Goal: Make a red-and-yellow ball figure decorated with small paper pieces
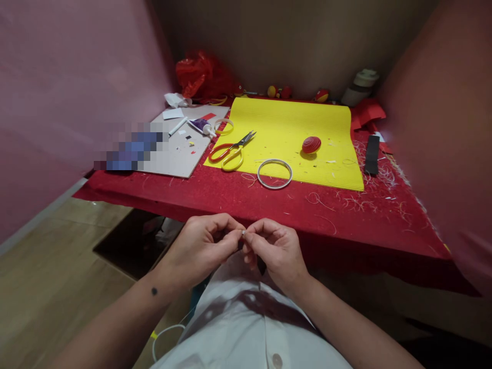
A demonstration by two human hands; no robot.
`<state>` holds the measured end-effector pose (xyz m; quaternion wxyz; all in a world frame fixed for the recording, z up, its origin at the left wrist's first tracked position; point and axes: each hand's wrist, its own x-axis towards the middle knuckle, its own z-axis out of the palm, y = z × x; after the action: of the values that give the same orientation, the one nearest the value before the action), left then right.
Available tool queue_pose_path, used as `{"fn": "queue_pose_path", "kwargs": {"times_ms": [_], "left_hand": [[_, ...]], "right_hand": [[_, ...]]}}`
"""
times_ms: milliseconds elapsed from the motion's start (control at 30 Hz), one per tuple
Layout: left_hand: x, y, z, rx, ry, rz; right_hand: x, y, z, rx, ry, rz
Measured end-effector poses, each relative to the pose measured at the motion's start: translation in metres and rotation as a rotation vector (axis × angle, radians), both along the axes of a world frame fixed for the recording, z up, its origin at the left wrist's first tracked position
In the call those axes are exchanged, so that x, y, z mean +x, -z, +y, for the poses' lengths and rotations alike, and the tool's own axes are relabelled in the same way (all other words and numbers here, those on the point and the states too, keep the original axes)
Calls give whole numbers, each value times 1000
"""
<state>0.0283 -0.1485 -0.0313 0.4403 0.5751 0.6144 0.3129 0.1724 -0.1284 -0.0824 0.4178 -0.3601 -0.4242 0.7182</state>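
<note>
My left hand (205,245) and my right hand (274,251) meet fingertip to fingertip just below the near edge of the red table (230,197), above my white shirt (246,318). Both pinch a tiny pale thing (243,232) between thumb and forefinger; it is too small to name. A thin white ring (274,173) lies on the table nearest the hands, straddling the front edge of a yellow corrugated sheet (292,128). Red-and-yellow scissors (230,151) lie on that sheet's left part, and a red ribbed ball (311,144) rests toward its right.
A grey board (180,154) at the left carries a purple glue tube (202,125), a white stick and small scraps. A black block (372,154) lies at the right. Red plastic bag, small balls and a bottle stand at the back. Pink panels wall both sides.
</note>
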Motion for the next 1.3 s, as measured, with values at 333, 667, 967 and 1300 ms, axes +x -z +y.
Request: {"fn": "queue_pose_path", "kwargs": {"times_ms": [333,667,967,1300], "left_hand": [[-10,-2,4,-52,-112,-117],[-55,3,-8,8,-86,185],[-91,15,-17,39,-110,246],[-75,8,-3,-12,160,155]], "right_hand": [[2,3,0,-41,-36,104],[5,6,14,-192,-229,524],[0,3,20,-171,-283,584],[24,-40,44,-1,-385,219]]}}
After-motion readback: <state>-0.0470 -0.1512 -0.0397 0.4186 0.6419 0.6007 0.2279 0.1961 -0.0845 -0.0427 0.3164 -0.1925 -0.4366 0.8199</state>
